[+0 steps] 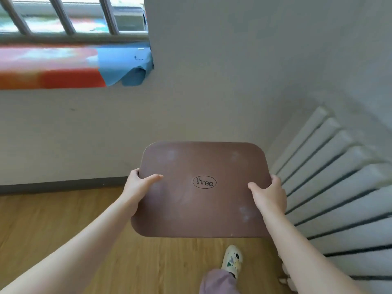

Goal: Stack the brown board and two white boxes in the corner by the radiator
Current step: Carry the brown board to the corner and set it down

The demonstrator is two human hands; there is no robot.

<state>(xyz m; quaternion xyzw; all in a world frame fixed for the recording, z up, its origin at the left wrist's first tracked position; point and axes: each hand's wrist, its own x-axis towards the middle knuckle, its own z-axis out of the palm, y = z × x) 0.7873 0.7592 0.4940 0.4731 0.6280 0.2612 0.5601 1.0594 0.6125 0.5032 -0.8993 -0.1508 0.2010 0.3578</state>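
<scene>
I hold a brown board (pixel 203 206) with rounded corners flat in the air above the wooden floor, near the corner of the room. An oval mark reading "three" is printed on its top. My left hand (pixel 139 184) grips its left edge, thumb on top. My right hand (pixel 268 195) grips its right edge the same way. No white boxes are in view.
A white radiator (pixel 343 192) runs along the right wall. The grey wall with a dark baseboard (pixel 63 184) lies ahead. A window sill with a red and blue cloth (pixel 74 66) is at upper left. My foot in a white clog (pixel 232 258) stands below the board.
</scene>
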